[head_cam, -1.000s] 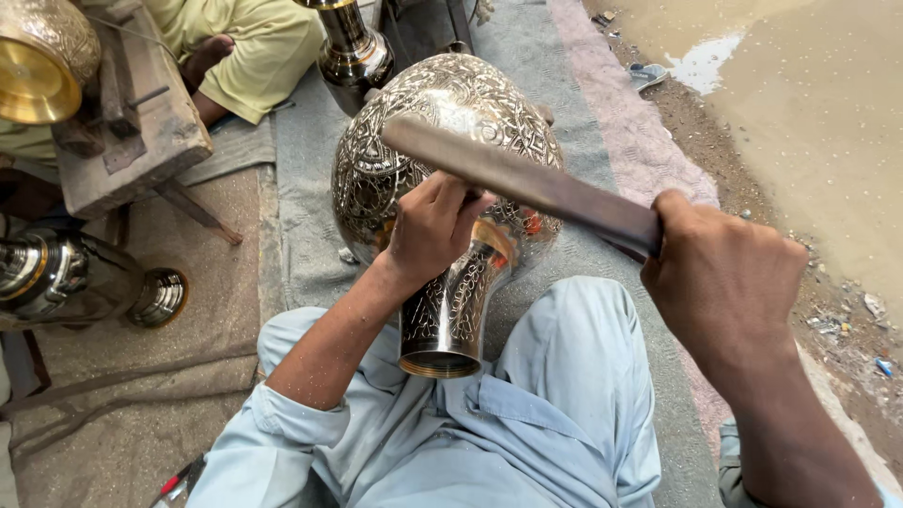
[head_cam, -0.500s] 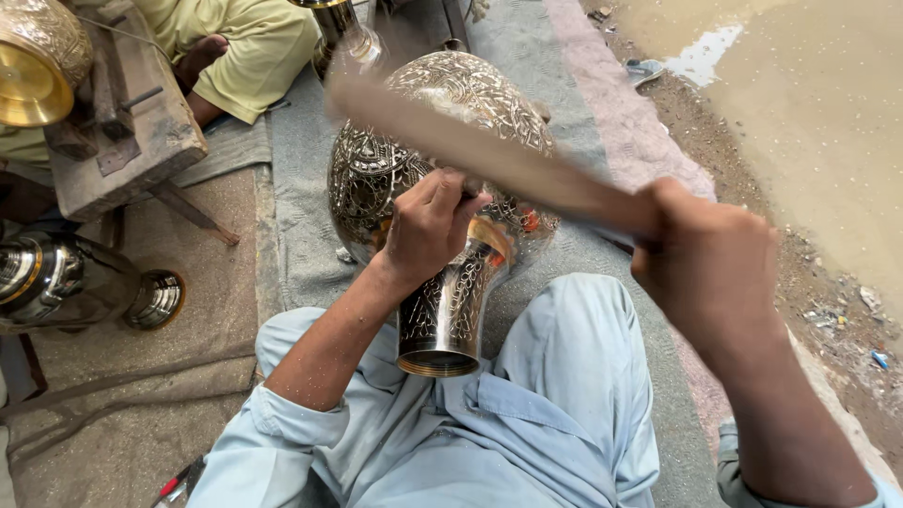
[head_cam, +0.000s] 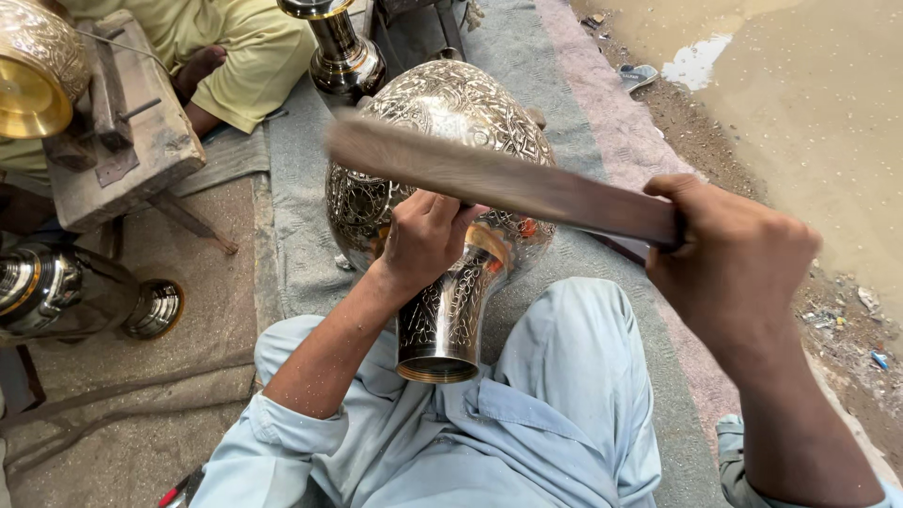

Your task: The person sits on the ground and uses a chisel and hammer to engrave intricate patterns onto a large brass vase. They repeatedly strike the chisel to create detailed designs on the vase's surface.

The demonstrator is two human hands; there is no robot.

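With the engraved vase point(head_cam: 442, 179) lying across my lap on the grey mat point(head_cam: 301, 188), my left hand point(head_cam: 425, 235) pinches something hidden against its neck while my right hand point(head_cam: 734, 259), clenched round the flat wooden bat point(head_cam: 499, 179), should strike squarely.

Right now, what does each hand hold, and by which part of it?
The right hand grips a long flat wooden bar at its near end. The left hand rests on the engraved metal vase, near its neck; any small tool there is hidden.
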